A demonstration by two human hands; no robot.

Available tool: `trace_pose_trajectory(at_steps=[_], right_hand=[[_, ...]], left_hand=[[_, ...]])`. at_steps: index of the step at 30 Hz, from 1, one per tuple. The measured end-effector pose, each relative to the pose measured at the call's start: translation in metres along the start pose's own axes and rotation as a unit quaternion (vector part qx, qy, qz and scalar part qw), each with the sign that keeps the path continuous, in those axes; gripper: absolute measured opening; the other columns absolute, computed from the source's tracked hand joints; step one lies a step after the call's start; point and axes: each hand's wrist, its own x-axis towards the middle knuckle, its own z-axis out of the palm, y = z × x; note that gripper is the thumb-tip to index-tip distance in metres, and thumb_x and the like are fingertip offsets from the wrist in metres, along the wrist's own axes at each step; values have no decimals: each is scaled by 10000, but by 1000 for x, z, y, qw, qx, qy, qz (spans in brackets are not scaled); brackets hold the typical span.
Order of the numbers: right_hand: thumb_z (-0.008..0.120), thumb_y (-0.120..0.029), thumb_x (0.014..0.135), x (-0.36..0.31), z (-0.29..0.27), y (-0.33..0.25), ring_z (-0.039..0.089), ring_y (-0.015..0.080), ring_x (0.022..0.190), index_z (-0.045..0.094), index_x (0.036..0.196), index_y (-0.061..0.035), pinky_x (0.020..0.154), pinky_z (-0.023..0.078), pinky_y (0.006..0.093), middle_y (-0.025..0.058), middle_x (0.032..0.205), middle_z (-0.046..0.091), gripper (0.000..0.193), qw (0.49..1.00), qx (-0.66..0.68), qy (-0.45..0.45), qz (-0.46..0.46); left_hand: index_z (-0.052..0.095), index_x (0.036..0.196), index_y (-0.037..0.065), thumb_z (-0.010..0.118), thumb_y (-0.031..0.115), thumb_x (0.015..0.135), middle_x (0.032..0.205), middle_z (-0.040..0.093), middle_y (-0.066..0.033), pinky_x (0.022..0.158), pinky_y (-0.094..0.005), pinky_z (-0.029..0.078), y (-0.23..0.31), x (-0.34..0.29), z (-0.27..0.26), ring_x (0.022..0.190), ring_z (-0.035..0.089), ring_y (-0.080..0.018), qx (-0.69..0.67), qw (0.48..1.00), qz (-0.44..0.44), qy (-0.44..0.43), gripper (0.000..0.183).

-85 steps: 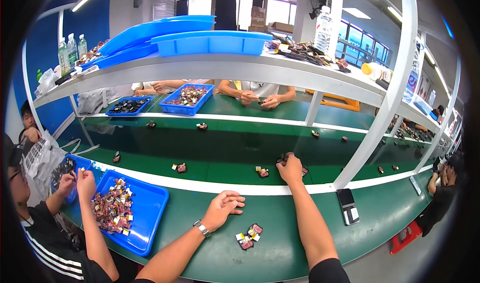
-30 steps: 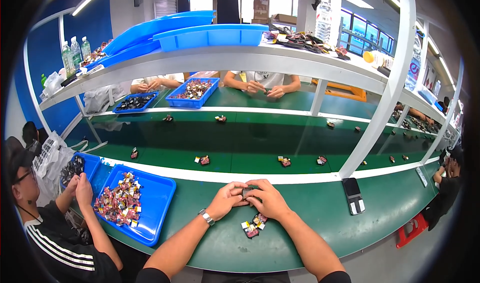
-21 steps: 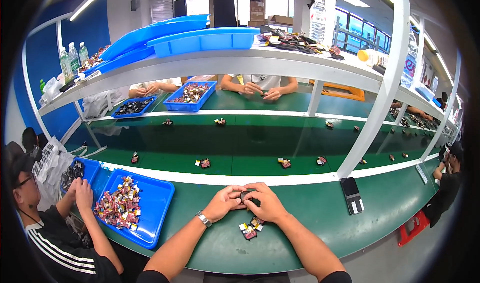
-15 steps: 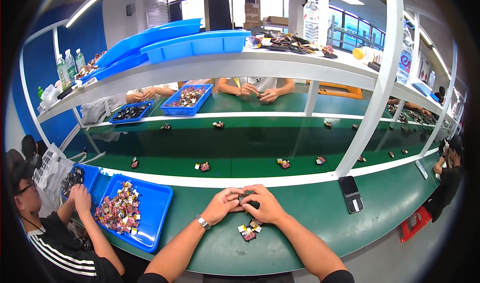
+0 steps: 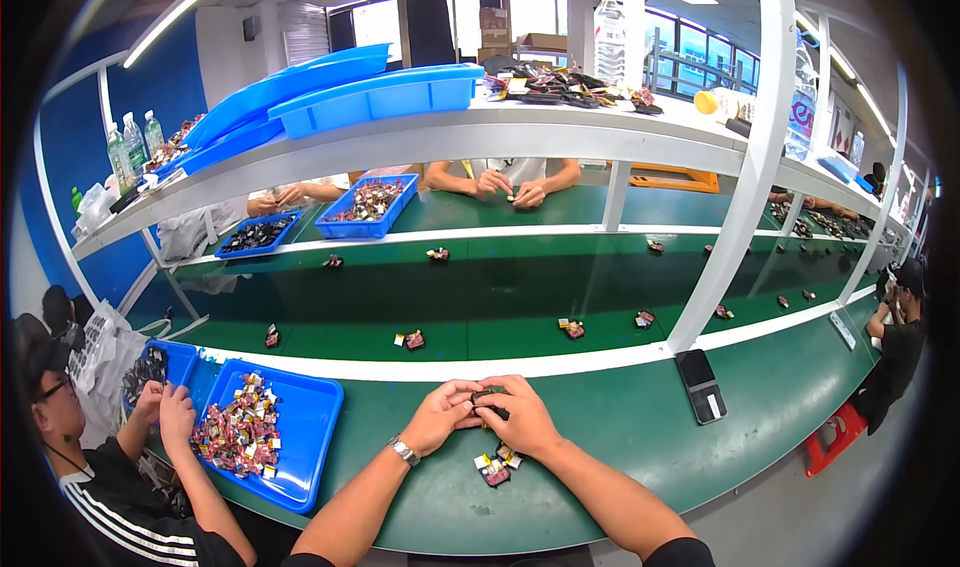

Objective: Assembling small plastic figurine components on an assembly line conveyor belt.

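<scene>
Above the green bench top, my left hand (image 5: 441, 416) and my right hand (image 5: 523, 419) meet with their fingertips closed on a small black part (image 5: 490, 400). Fingers cover most of that part, so its exact kind does not show. A watch with a metal band is on my left wrist. Just below my hands on the bench lies a little cluster of small electronic assemblies (image 5: 493, 469), reddish and black with white and yellow bits.
A blue tray (image 5: 325, 437) heaped with similar assemblies stands at left, beside a co-worker (image 5: 120, 507). A dark belt (image 5: 450, 297) carrying scattered assemblies runs behind a white rail. A white post (image 5: 735, 177) and black flat case (image 5: 700, 387) stand right. An overhead shelf holds blue trays and bottles.
My fingers have shifted slightly around the black part. The co-worker's hands at left have moved apart a little. Assemblies on the belt have slid slightly to the right.
</scene>
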Motion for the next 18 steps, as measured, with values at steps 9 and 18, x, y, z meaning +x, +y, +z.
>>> trace_pose_trajectory(at_steps=[9, 18], right_hand=[[708, -103, 800, -4, 7, 2, 569, 260, 1086, 739, 949, -86, 923, 483, 375, 54, 1130, 647, 153, 999, 25, 19, 34], [717, -81, 787, -1, 10, 0, 564, 277, 1115, 744, 963, -98, 939, 484, 384, 71, 1175, 639, 179, 997, 48, 33, 40]], left_hand=[[481, 1242, 42, 451, 22, 990, 1253, 571, -119, 948, -327, 531, -2, 0, -2, 1129, 591, -187, -5, 1000, 3, 5, 255], [494, 1212, 27, 462, 12, 985, 1249, 582, -137, 931, -312, 540, -1, 0, 3, 1120, 603, -192, 6, 999, 26, 33, 230]])
